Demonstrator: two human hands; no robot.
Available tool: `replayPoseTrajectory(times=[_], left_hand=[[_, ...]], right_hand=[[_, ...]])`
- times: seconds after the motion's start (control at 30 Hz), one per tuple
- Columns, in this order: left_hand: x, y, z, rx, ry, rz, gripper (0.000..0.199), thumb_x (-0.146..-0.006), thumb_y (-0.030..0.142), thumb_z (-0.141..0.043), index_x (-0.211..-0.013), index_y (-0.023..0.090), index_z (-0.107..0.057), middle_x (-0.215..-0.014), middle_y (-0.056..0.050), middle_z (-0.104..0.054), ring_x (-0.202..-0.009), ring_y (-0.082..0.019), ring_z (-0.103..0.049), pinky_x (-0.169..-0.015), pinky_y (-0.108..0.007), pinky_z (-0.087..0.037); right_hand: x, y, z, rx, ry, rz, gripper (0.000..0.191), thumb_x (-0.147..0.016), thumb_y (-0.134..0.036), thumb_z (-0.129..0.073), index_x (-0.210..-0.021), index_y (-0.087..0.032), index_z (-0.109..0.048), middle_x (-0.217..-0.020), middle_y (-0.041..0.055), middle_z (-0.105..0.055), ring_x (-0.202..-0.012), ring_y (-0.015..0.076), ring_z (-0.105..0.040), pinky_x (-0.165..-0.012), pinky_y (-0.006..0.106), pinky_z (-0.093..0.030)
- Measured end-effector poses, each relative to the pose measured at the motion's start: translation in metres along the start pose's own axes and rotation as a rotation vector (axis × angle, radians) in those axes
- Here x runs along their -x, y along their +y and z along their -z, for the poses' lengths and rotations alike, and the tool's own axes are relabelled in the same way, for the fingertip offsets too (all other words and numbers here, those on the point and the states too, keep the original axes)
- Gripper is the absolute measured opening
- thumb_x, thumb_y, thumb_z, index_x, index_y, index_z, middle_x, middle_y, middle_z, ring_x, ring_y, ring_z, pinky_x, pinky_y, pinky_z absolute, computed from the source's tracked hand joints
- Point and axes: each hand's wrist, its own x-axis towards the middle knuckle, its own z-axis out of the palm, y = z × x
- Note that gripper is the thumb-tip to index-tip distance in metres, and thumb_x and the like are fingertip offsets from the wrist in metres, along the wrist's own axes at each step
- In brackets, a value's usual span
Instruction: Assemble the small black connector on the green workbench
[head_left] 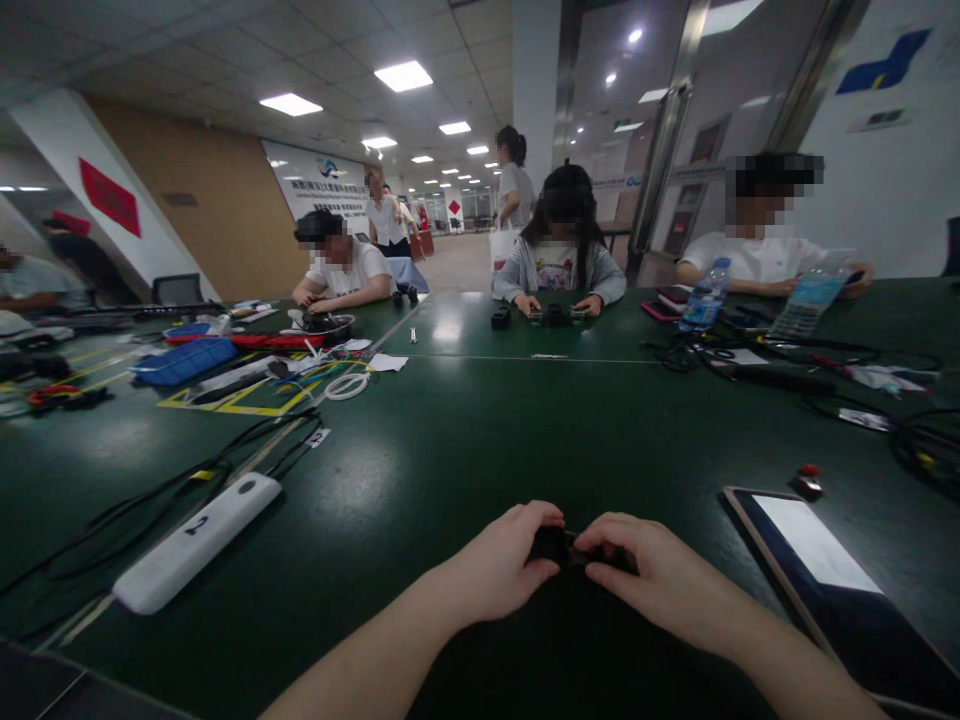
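Note:
Low in the middle of the view, both my hands meet over the green tabletop (450,440). My left hand (504,568) curls its thumb and fingers round a small black part (553,547), gripping its left side. From the right, my right hand (646,562) pinches the same dark part near its middle, fingertips close to the left hand's. A bit of metal seems to show between the fingertips. The part is mostly covered by fingers and too dark for its kind to be told.
A tablet (787,590) with a lit screen lies right of my hands, a small red-topped object (807,482) beyond it. On the left are a white power strip (196,545), cables and a blue tray (184,362). Several people sit across the table; bottles (705,295) stand at right.

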Motion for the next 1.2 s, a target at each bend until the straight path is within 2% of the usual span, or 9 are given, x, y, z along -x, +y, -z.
replayPoseTrajectory(times=[0.17,0.5,0.57,0.67,0.77,0.83,0.9,1.03,1.2], left_hand=[[0.002,0.003,0.002,-0.010,0.005,-0.008,0.043,-0.077,0.021,-0.057,-0.118,0.026,-0.044,-0.117,-0.003,-0.051,-0.109,-0.018,-0.048,-0.095,-0.032,-0.039],[-0.001,0.007,0.002,-0.034,0.002,-0.008,0.039,-0.078,0.024,-0.059,-0.116,0.026,-0.049,-0.119,-0.003,-0.052,-0.110,-0.020,-0.047,-0.094,-0.035,-0.039],[-0.002,0.006,0.001,-0.036,0.008,-0.007,0.038,-0.077,0.023,-0.059,-0.114,0.025,-0.050,-0.117,-0.003,-0.053,-0.108,-0.019,-0.048,-0.094,-0.034,-0.040],[-0.002,0.004,0.002,-0.041,0.027,0.003,0.039,-0.077,0.021,-0.060,-0.114,0.025,-0.050,-0.115,-0.003,-0.053,-0.106,-0.019,-0.049,-0.092,-0.034,-0.041],[-0.002,0.001,0.005,-0.047,0.054,0.017,0.041,-0.076,0.020,-0.061,-0.115,0.025,-0.049,-0.115,-0.003,-0.053,-0.105,-0.019,-0.050,-0.092,-0.034,-0.040],[-0.002,0.000,0.008,-0.053,0.066,0.016,0.041,-0.076,0.020,-0.061,-0.115,0.025,-0.049,-0.114,-0.003,-0.053,-0.106,-0.019,-0.049,-0.094,-0.035,-0.039],[-0.001,-0.001,0.012,-0.053,0.063,0.030,0.041,-0.076,0.021,-0.060,-0.116,0.025,-0.049,-0.115,-0.003,-0.052,-0.108,-0.020,-0.048,-0.095,-0.035,-0.038],[0.001,0.002,0.018,-0.040,0.030,0.073,0.042,-0.078,0.024,-0.058,-0.119,0.028,-0.047,-0.118,-0.001,-0.051,-0.112,-0.020,-0.045,-0.095,-0.037,-0.038],[0.000,0.001,0.018,-0.038,0.021,0.080,0.043,-0.078,0.025,-0.059,-0.119,0.029,-0.047,-0.120,-0.002,-0.049,-0.113,-0.021,-0.044,-0.094,-0.039,-0.037]], right_hand=[[-0.002,0.001,-0.006,0.053,0.011,-0.022,0.038,-0.079,0.006,-0.074,-0.100,-0.023,-0.061,-0.092,-0.0053,-0.049,-0.080,0.0160,-0.049,-0.067,0.017,-0.042],[-0.004,-0.006,-0.008,0.034,0.011,-0.053,0.034,-0.080,0.009,-0.072,-0.091,-0.022,-0.063,-0.090,-0.0061,-0.048,-0.076,0.0137,-0.049,-0.062,0.016,-0.043],[-0.004,-0.007,-0.009,-0.017,0.032,-0.052,0.028,-0.079,0.005,-0.067,-0.088,-0.020,-0.062,-0.088,-0.0050,-0.049,-0.074,0.0144,-0.049,-0.060,0.017,-0.042],[-0.005,0.000,-0.010,-0.247,0.093,-0.051,0.009,-0.082,-0.017,-0.059,-0.090,-0.017,-0.061,-0.085,-0.0014,-0.051,-0.073,0.0178,-0.051,-0.061,0.022,-0.043],[-0.008,0.015,-0.008,-0.650,0.328,-0.218,0.034,-0.076,-0.039,-0.066,-0.097,-0.013,-0.059,-0.089,0.0033,-0.054,-0.081,0.0230,-0.051,-0.062,0.023,-0.046],[-0.010,0.026,-0.002,-0.921,0.560,-0.391,0.044,-0.069,-0.037,-0.074,-0.102,-0.012,-0.057,-0.096,0.0054,-0.053,-0.087,0.0248,-0.051,-0.058,0.021,-0.048],[-0.011,0.034,0.005,-1.092,0.721,-0.513,0.038,-0.074,-0.028,-0.071,-0.105,-0.013,-0.055,-0.101,0.0064,-0.052,-0.092,0.0244,-0.050,-0.056,0.019,-0.049],[-0.014,0.038,0.019,-1.197,0.910,-0.668,0.012,-0.090,-0.013,-0.052,-0.102,-0.015,-0.051,-0.101,0.0063,-0.053,-0.097,0.0205,-0.049,-0.049,0.015,-0.049],[-0.015,0.035,0.023,-1.260,1.006,-0.749,0.009,-0.099,-0.009,-0.048,-0.095,-0.016,-0.052,-0.098,0.0053,-0.054,-0.097,0.0192,-0.050,-0.045,0.015,-0.049]])
